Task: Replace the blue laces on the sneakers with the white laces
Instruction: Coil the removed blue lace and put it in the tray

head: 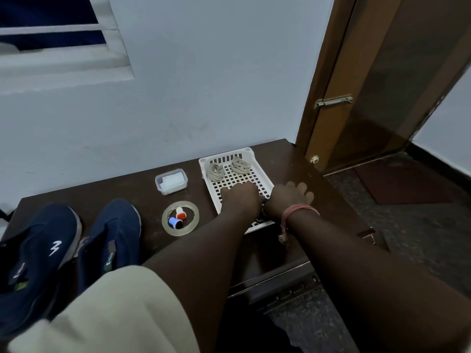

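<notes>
Under both hands sits a white lattice basket (257, 159) on a dark brown table (102, 189); left hand (239, 197) rests over the basket's near half, knuckles up, fingers bent downward onto the grid; whether it holds anything cannot be told, the fingertips being hidden. Right hand (290, 198) lies at the basket's right rim, fingers extended and spread loosely past the edge, palm down; a pink thread band (298, 212) circles its wrist. Between the two hands a small dark blue scrap shows, too little visible to identify.

Beyond the left hand, in the basket's far end, two coiled bundles of white laces (216, 171) lie side by side, apart from each other and untouched by either hand; they look greyish in this dim light.

Left of the left hand: a roll of clear tape (180, 217) lying flat, with a red-ended spool (181, 213) and a blue-ended spool (174, 222) inside its ring; further away, a small clear lidded box (171, 180).

Well left of both hands: two navy sneakers (38, 250), toes pointing toward the wall, standing close together; no laces visible on their uppers from this angle.

Right of the right hand: a brown door (382, 85) with a metal latch (332, 100).
</notes>
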{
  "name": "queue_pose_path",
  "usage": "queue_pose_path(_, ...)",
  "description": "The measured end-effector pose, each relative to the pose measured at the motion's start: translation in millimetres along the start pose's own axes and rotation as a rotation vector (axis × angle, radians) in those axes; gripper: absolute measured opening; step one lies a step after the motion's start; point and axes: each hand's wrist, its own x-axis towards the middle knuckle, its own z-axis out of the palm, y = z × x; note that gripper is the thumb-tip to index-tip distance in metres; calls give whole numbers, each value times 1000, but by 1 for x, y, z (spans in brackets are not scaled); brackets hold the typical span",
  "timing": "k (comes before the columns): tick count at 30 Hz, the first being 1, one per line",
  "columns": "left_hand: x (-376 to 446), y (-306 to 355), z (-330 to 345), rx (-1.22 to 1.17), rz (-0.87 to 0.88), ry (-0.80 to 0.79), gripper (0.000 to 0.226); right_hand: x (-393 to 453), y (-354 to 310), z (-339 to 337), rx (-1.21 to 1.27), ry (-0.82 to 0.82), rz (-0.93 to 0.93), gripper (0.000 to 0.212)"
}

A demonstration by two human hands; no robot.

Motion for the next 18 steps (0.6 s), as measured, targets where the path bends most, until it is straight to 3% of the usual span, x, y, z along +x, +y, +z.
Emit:
queue_pose_path(8,-19,-8,-34,-64,-35,54,11,-17,-17,-16,64,26,2,44)
queue_pose_path(18,-79,-65,-83,-140,-140,110,15,-68,-90,-20,222,38,-229,27)
